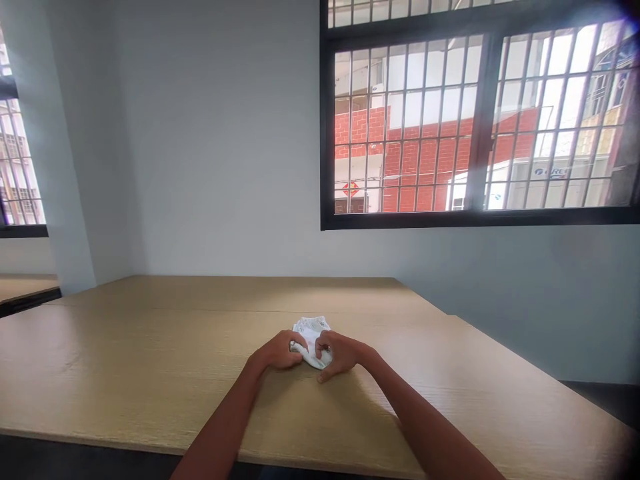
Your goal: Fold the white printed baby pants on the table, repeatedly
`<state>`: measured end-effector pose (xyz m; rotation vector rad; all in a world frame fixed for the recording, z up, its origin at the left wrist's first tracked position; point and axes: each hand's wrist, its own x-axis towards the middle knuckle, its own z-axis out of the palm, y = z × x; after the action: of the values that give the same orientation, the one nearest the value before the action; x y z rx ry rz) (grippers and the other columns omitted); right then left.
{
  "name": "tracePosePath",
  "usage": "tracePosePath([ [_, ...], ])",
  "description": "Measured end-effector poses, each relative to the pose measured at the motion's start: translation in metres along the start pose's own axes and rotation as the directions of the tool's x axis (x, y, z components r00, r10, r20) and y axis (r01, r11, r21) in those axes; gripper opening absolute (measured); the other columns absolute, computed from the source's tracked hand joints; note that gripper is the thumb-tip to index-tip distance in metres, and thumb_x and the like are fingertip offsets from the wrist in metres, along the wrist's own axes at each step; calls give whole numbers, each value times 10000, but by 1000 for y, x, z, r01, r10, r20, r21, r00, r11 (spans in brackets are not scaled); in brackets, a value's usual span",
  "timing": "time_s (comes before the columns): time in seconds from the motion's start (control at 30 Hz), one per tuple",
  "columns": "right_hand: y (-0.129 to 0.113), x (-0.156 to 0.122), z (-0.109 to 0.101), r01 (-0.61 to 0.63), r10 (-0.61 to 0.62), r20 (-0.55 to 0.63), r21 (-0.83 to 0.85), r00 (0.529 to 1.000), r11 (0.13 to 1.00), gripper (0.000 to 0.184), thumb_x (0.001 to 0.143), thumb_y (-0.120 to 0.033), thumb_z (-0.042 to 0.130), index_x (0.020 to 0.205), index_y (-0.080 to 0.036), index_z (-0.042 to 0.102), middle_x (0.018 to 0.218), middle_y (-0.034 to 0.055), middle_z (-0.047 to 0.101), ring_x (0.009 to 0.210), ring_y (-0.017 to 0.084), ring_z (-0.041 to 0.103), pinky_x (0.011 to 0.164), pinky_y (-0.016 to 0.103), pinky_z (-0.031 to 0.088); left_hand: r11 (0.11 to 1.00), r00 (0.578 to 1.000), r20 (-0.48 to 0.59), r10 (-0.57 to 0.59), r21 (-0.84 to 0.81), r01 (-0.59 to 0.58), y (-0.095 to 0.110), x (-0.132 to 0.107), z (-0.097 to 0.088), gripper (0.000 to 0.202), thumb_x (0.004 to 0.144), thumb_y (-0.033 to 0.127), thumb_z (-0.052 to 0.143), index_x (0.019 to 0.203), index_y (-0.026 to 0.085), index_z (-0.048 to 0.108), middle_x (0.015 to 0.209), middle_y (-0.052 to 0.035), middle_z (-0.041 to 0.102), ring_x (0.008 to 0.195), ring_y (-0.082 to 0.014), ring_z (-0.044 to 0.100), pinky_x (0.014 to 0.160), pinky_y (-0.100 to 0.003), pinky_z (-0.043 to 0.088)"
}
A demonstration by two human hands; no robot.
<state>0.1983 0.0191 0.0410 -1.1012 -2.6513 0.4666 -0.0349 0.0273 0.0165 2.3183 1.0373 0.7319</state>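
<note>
A small white folded cloth (pixel 311 328) with faint dark prints lies on the wooden table, its far edge slightly gathered. I cannot tell what kind of cloth item it is. My left hand (pixel 284 349) is closed on its left edge, the fingers reaching over the cloth and the thumb at the near side. On the right side, my right hand (pixel 340 352) has its fingers curled onto the cloth, while its thumb points down toward the tabletop near the front corner. Part of the cloth is hidden beneath both hands.
The wide light-wood table (pixel 150 373) reaches back to a pale wall (pixel 225 147). Its right side slants away, and its front edge runs below my forearms. A barred window (pixel 410 133) is at the upper right, and a pillar (pixel 73 153) stands at the left.
</note>
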Motion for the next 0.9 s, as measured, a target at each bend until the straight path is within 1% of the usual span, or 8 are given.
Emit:
tracePosePath([
  [0.13,5,2,2,-7,8,-75,14,997,1000,385,541,-233,775,878,-194,592,868,1,536,754,179,483,594,238,343,988,990,-126,-58,-148,39,-9,8,0,190,709,252,541,786,160,688,801,-1,670,819,-208,574,750,-267,430],
  [0.23,10,4,-1,0,6,-111,54,994,999,180,620,-135,634,761,-189,536,740,-24,510,671,148,450,566,234,315,974,980,-168,-105,-216,68,-20,14,1,238,765,340,513,779,141,642,738,-7,627,727,-188,548,662,-262,411],
  [0.33,13,6,-6,19,0,-148,124,989,992,54,744,-152,527,722,-192,498,679,-37,493,615,127,433,552,232,323,951,956,-237,-175,-294,102,-30,18,4,327,801,439,511,831,129,610,782,-29,614,712,-178,537,632,-258,398],
  [0.43,18,6,-7,14,26,-191,202,981,979,52,823,-219,500,780,-190,507,716,-27,518,632,128,463,557,227,361,923,935,-264,-237,-363,131,-36,19,7,374,821,503,504,836,136,573,794,-35,596,693,-164,527,608,-252,394],
  [0.57,26,6,-2,-42,105,-199,299,974,953,114,882,-262,452,892,-180,531,755,-4,548,615,127,514,519,215,395,892,935,-222,-275,-421,162,-37,18,6,396,804,534,567,861,142,561,787,-27,582,672,-146,520,575,-234,393],
  [0.63,30,6,2,-81,151,-190,330,970,941,156,899,-251,414,950,-178,541,768,3,554,582,120,517,493,211,400,881,942,-182,-281,-437,178,-35,14,4,442,764,526,642,978,147,569,823,-25,591,679,-145,534,574,-229,405],
  [0.77,36,7,7,-157,227,-173,345,958,925,206,883,-218,412,1021,-180,560,740,-2,550,534,117,495,457,212,390,865,954,-71,-291,-445,230,-33,9,1,681,659,464,772,1226,190,513,933,-41,610,729,-160,572,610,-240,440],
  [0.9,38,10,10,-180,248,-191,316,950,931,237,847,-175,445,1028,-177,599,819,32,610,644,149,552,544,237,433,870,971,-43,-234,-455,189,-30,11,2,607,674,443,753,1186,167,582,1053,-88,616,836,-186,591,676,-256,461],
])
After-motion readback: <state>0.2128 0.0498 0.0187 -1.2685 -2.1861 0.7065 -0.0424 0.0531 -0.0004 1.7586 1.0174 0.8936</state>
